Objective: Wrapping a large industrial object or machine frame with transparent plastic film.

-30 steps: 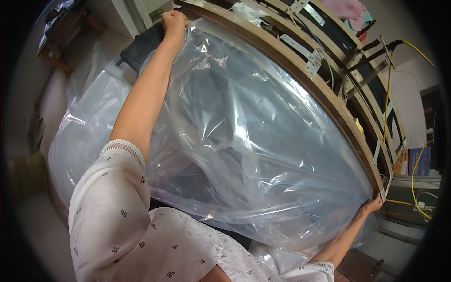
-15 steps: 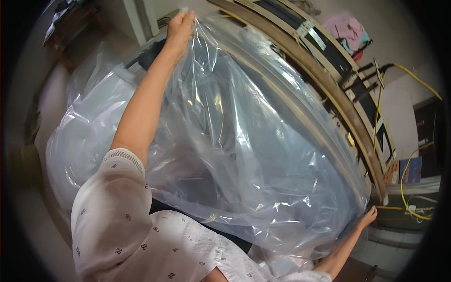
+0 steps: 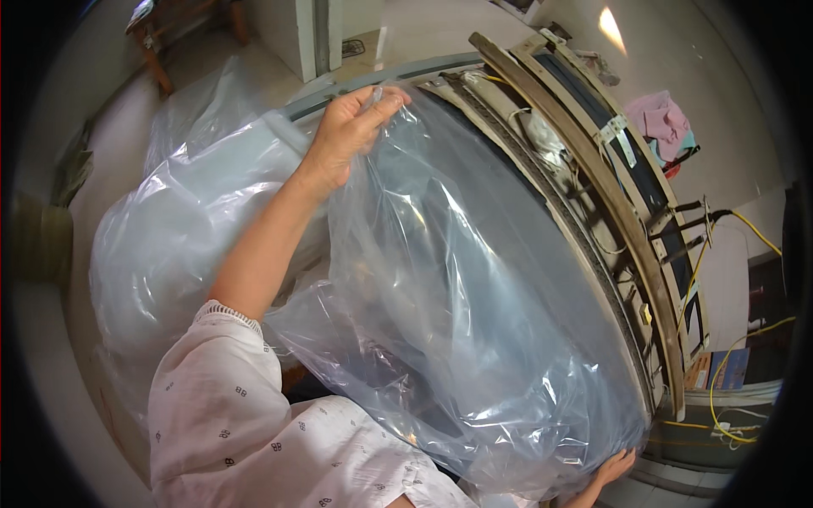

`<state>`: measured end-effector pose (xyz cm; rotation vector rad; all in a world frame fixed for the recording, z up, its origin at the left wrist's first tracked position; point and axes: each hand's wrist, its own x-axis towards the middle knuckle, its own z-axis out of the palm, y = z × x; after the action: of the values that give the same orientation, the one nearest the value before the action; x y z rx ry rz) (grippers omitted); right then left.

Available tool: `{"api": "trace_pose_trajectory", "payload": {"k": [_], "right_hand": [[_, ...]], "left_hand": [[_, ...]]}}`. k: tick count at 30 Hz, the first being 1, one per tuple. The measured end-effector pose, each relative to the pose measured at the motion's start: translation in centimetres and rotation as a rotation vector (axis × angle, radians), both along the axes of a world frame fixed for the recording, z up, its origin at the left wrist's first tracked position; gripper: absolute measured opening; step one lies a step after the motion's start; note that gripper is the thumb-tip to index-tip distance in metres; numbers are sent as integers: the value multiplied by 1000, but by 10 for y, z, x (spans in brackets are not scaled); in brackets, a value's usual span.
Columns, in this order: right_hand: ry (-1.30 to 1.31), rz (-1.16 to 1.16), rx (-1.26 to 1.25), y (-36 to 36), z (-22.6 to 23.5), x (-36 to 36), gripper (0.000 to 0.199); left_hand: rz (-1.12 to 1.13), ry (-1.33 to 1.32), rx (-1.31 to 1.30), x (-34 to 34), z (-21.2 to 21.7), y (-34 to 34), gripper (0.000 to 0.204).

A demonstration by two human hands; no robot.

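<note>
Pinching clear plastic sheet: left hand grip clenched; right hand grip likewise.

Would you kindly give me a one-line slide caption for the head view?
Left hand and right hand stretch a clear plastic bag beside a wooden frame.

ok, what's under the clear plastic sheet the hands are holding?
Through the clear plastic sheet a dark flat surface shows, edged by a curved wooden frame. The left hand pinches its top edge and the right hand its lower corner. What lies beneath the crumpled lower folds is hidden.
</note>
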<state>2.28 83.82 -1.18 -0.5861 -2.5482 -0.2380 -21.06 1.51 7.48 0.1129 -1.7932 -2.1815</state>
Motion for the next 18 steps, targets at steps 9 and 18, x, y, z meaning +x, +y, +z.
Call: {"api": "trace_pose_trajectory", "payload": {"k": [9,18], "right_hand": [[-165,-113,-19,17,-6,0,42],[-127,30,-31,33,-13,-5,43]], "left_hand": [[75,-147,-23,12,-19,-10,23],[180,85,-54,25,-15,6,16]]}}
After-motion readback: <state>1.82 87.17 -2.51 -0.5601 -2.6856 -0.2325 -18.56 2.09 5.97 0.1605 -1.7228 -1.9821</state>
